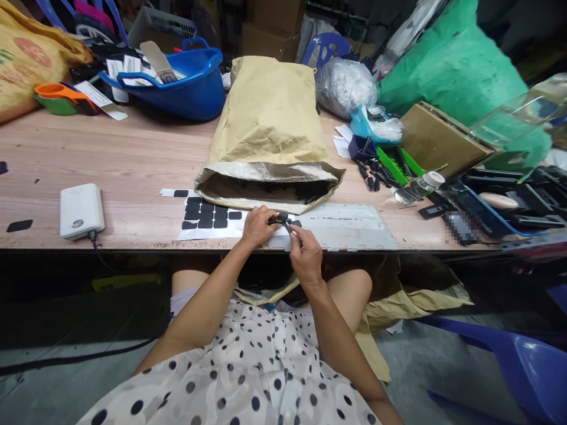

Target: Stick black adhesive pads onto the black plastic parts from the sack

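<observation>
My left hand [258,225] is closed on a small black part [282,218] with a round end, near the front edge of the table. My right hand [305,251] pinches a slim, pale-tipped tool [287,226] against that part; its exact kind is too small to tell. Left of the hands lies a white sheet of black rounded-square stickers [206,213]. Under and to the right of them is a flat grey plate [354,225]. Just beyond my hands a tan paper sack [272,112] lies with its mouth facing me, dark pieces inside.
A white power bank [82,211] with a cable is at left. Behind it stands a blue basin [186,82] holding cartons. On the right are a green tray [400,164], a clear bottle [419,188] and several black parts. A blue chair [518,360] is at lower right.
</observation>
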`<action>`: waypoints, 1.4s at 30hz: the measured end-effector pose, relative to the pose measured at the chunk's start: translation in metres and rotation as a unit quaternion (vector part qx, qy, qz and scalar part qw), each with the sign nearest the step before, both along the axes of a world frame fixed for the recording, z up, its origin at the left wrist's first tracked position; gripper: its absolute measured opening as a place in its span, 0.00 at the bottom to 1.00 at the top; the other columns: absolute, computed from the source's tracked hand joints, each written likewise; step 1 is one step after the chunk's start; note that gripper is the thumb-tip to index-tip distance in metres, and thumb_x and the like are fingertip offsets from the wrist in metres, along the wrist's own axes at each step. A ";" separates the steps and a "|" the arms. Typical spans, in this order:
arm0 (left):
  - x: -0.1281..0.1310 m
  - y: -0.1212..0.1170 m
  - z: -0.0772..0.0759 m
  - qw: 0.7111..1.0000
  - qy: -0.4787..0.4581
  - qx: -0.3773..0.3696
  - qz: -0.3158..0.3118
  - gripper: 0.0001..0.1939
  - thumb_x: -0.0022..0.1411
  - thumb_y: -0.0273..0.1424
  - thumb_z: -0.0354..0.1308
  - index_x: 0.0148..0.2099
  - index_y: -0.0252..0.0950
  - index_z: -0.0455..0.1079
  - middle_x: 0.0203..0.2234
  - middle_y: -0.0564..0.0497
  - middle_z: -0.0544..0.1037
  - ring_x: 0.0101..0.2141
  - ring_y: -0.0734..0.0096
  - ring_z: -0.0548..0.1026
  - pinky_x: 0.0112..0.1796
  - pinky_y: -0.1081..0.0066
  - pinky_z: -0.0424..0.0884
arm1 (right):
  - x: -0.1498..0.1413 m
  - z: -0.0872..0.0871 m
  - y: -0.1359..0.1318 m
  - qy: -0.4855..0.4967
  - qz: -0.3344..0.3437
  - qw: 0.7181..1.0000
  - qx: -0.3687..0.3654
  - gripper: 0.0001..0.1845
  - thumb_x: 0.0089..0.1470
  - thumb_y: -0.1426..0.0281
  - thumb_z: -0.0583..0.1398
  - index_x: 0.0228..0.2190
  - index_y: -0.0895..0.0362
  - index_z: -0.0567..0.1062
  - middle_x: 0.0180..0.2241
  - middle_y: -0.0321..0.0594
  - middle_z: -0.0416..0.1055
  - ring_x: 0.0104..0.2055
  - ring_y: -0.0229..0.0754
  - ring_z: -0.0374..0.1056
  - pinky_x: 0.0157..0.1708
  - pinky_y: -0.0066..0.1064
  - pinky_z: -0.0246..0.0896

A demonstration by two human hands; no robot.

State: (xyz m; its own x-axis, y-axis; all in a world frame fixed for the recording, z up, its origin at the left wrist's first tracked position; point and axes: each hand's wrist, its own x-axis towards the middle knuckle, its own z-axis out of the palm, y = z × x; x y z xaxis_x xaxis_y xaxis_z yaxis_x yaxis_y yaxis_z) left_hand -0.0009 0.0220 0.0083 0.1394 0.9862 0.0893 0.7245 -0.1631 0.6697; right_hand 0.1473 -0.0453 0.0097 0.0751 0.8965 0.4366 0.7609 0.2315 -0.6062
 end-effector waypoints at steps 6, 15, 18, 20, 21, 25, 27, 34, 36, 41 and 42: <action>0.001 0.000 0.000 1.000 -0.002 0.008 0.002 0.06 0.58 0.31 0.63 0.39 0.41 0.78 0.36 0.50 0.76 0.44 0.59 0.71 0.49 0.61 0.68 | 0.011 0.002 0.015 -0.029 -0.040 0.999 0.001 0.17 0.65 0.69 0.51 0.46 0.55 0.79 0.40 0.45 0.76 0.42 0.44 0.70 0.42 0.32 0.64; -0.005 -0.005 0.003 0.997 -0.056 0.030 0.054 0.11 0.66 0.31 0.51 0.32 0.39 0.72 0.35 0.49 0.76 0.42 0.62 0.72 0.48 0.63 0.68 | 0.018 -0.017 0.033 -0.155 -0.116 0.981 -0.021 0.13 0.61 0.71 0.56 0.42 0.52 0.80 0.35 0.42 0.71 0.38 0.45 0.63 0.35 0.32 0.53; -0.007 -0.007 0.004 0.996 -0.059 0.030 0.054 0.16 0.68 0.31 0.47 0.28 0.40 0.68 0.32 0.49 0.75 0.39 0.63 0.72 0.46 0.64 0.68 | 0.012 -0.021 0.030 -0.193 -0.129 0.973 -0.016 0.13 0.61 0.71 0.56 0.42 0.52 0.80 0.35 0.43 0.69 0.38 0.46 0.61 0.34 0.33 0.49; -0.008 -0.008 0.005 0.997 -0.056 0.027 0.055 0.18 0.69 0.32 0.45 0.26 0.40 0.67 0.30 0.49 0.74 0.38 0.63 0.72 0.45 0.64 0.68 | 0.009 -0.022 0.028 -0.208 -0.132 0.969 -0.018 0.12 0.62 0.71 0.56 0.43 0.53 0.79 0.35 0.43 0.68 0.38 0.46 0.60 0.34 0.33 0.48; -0.009 -0.008 0.005 0.997 -0.055 0.025 0.055 0.19 0.70 0.32 0.45 0.26 0.40 0.66 0.30 0.49 0.74 0.38 0.63 0.72 0.44 0.64 0.68 | 0.009 -0.022 0.028 -0.213 -0.133 0.968 -0.020 0.12 0.62 0.71 0.56 0.43 0.53 0.79 0.35 0.43 0.68 0.38 0.46 0.59 0.33 0.33 0.47; -0.009 -0.007 0.006 0.997 -0.054 0.023 0.051 0.20 0.70 0.31 0.43 0.26 0.40 0.66 0.30 0.49 0.74 0.38 0.63 0.72 0.44 0.64 0.68 | 0.007 -0.021 0.028 -0.225 -0.132 0.965 -0.024 0.11 0.62 0.71 0.56 0.43 0.53 0.78 0.35 0.43 0.68 0.39 0.47 0.58 0.34 0.34 0.46; -0.009 -0.006 0.008 0.997 -0.057 0.024 0.051 0.20 0.70 0.31 0.43 0.25 0.39 0.66 0.29 0.49 0.74 0.37 0.63 0.72 0.43 0.64 0.68 | 0.007 -0.020 0.028 -0.227 -0.131 0.965 -0.026 0.11 0.62 0.71 0.56 0.43 0.53 0.77 0.35 0.43 0.67 0.39 0.47 0.58 0.34 0.34 0.46; -0.013 -0.056 0.018 0.992 -0.095 0.079 -0.010 0.20 0.71 0.35 0.42 0.26 0.39 0.64 0.26 0.49 0.70 0.32 0.66 0.71 0.37 0.67 0.69 | 0.004 -0.020 0.028 -0.232 -0.133 0.963 -0.025 0.11 0.64 0.70 0.55 0.42 0.53 0.77 0.35 0.44 0.67 0.39 0.48 0.57 0.34 0.35 0.46; -0.018 -0.082 0.013 0.987 -0.079 0.100 -0.096 0.18 0.71 0.37 0.44 0.31 0.39 0.69 0.27 0.49 0.71 0.32 0.67 0.72 0.37 0.67 0.70 | 0.004 -0.020 0.028 -0.231 -0.131 0.964 -0.020 0.11 0.63 0.70 0.55 0.42 0.53 0.76 0.36 0.44 0.67 0.39 0.48 0.57 0.34 0.35 0.46; -0.034 -0.121 -0.024 0.986 0.065 -0.005 -0.155 0.15 0.69 0.37 0.47 0.36 0.39 0.73 0.29 0.48 0.76 0.30 0.64 0.76 0.34 0.66 0.71 | 0.004 -0.021 0.029 -0.230 -0.133 0.964 -0.026 0.11 0.63 0.70 0.55 0.42 0.53 0.76 0.36 0.44 0.67 0.39 0.48 0.57 0.34 0.35 0.46; -0.037 -0.123 -0.032 0.985 0.105 -0.046 -0.132 0.15 0.69 0.35 0.47 0.36 0.39 0.73 0.30 0.47 0.77 0.31 0.61 0.77 0.34 0.65 0.71 | 0.003 -0.021 0.029 -0.230 -0.135 0.963 -0.026 0.10 0.63 0.70 0.55 0.42 0.53 0.76 0.36 0.44 0.67 0.39 0.48 0.57 0.34 0.35 0.46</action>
State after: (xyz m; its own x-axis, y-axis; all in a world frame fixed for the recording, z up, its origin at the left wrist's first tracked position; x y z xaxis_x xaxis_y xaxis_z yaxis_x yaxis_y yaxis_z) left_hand -0.0375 -0.1011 -0.0238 0.3981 0.9156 -0.0563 0.7890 -0.3104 0.5302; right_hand 0.1507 -0.0159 -0.0115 0.1170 0.8931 0.4344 0.9802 -0.0334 -0.1953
